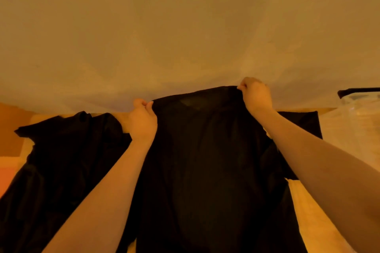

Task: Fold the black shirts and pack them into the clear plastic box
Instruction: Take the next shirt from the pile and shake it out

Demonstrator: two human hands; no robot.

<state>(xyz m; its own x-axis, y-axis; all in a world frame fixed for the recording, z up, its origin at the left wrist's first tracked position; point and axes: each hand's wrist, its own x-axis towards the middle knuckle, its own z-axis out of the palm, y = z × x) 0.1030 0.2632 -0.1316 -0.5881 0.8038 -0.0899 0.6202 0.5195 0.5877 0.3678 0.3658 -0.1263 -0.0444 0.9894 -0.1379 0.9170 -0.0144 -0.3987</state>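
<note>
- Closest to me, both forearms reach forward over the black shirt (pixel 205 160), which hangs from my grip and drapes down across the wooden table (pixel 312 211).
- My left hand (pixel 143 121) has thumb and fingers curled round the shirt's upper edge at one end; my right hand (pixel 256 93) pinches the same edge at the other end, a little higher, so the top line runs tilted.
- Risk, as I judge it: with the edge held unevenly, the shirt could land skewed and crease into the fold. The fabric looks thin and limp, so a loose pinch could let one end slip and the whole thing collapse.
- To the left lies a heap of black shirts (pixel 67 150), rumpled and just beside the one I hold; the hanging cloth could catch or drag on it when I lay it down.
- At the right edge sits the clear plastic box (pixel 357 117) with a dark rim, apart from the held shirt. I cannot tell whether it holds anything yet.
- The table is pale wood, bare at the right front.
- Beyond it a plain light wall (pixel 185 26) fills the upper view under warm, dim, orange light.
</note>
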